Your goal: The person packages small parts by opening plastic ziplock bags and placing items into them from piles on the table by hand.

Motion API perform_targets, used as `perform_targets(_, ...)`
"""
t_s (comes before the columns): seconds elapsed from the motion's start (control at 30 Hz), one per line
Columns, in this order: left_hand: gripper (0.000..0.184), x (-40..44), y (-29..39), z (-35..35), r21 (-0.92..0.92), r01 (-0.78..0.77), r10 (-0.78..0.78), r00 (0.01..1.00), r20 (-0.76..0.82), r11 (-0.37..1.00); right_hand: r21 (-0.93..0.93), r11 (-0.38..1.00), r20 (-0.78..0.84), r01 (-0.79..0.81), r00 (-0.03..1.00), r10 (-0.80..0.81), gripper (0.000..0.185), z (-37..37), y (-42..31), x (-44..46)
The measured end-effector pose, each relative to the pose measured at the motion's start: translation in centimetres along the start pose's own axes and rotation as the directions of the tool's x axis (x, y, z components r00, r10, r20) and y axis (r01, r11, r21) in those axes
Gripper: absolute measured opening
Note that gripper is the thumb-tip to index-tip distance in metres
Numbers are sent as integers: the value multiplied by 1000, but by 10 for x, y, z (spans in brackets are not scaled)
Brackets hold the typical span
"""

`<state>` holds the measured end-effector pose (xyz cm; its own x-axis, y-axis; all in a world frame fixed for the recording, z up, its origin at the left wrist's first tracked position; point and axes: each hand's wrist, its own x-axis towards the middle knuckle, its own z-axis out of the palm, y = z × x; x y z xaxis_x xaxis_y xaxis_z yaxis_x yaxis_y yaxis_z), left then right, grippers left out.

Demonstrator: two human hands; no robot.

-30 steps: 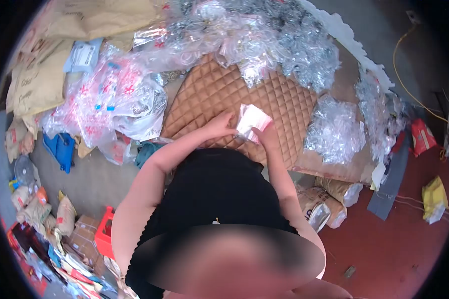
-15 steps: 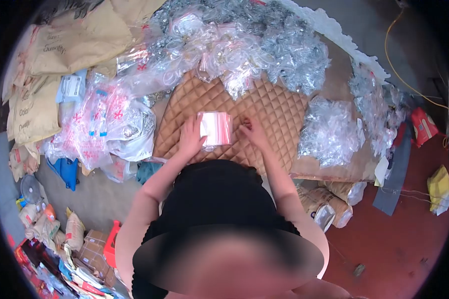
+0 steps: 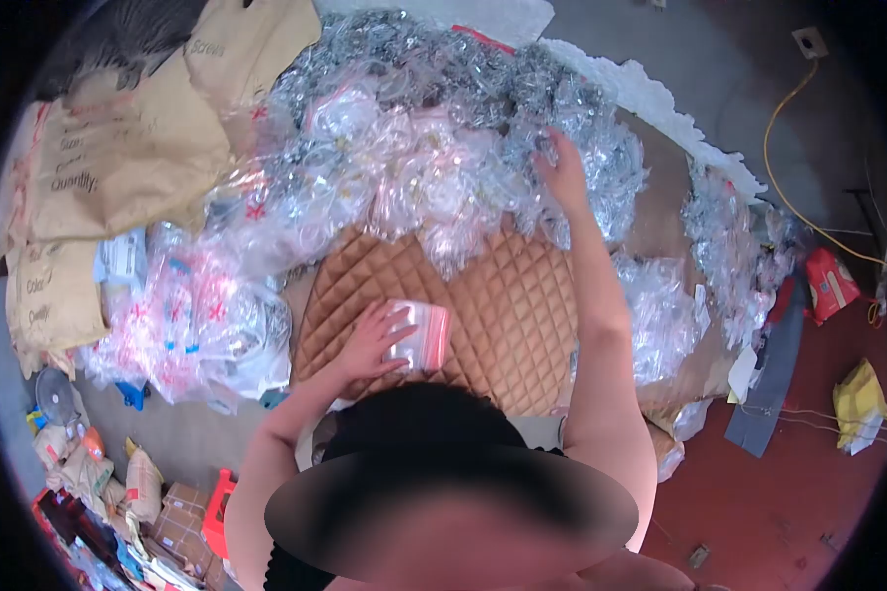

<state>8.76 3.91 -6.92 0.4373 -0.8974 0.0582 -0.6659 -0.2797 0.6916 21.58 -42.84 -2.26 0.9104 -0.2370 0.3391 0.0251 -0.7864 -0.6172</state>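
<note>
A worker's left hand (image 3: 370, 340) is lying with fingers spread over the left edge of a stack of small clear bags (image 3: 426, 335), which is resting near the front edge of a brown quilted pad (image 3: 511, 330) on the tabletop (image 3: 660, 219); the bags are showing red along their right side, and whether anything is inside them is hard to make out. The right hand (image 3: 565, 179) is extending over a heap of silvery packets (image 3: 601, 133) at the back; its fingers are partly bent, and one cannot tell whether they are pinching a packet. Clear packets (image 3: 434, 177) are spilling onto the pad's far edge, glare hiding their contents; at left, plastic bags with red print (image 3: 197, 310) are bulging beside paper sacks (image 3: 118, 158), whose lettering is reading "Quantity" and "Screws" and whose insides are not showing; the right forearm (image 3: 599, 286) is partly covering another packet pile (image 3: 660, 305); a blurred oval (image 3: 451, 512) is masking part of the worker, and the dark rim is cutting off the outer clutter.
</note>
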Motion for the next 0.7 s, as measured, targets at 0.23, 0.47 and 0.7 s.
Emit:
perform_targets(0.23, 58, 40, -73, -9, 167, 109, -122, 990, 72, 980, -404, 914, -144, -40, 989, -20, 71, 19, 95, 184)
perform_targets(0.47, 61, 37, -83, 5, 311, 113, -171, 971, 164, 944, -647, 692, 126, -320, 850, 512, 93, 49, 139, 266)
perform_targets(0.7, 60, 38, -81, 6, 360, 106, -177, 970, 169, 927, -711, 651, 222, -266, 793, 567, 84, 53, 115, 248)
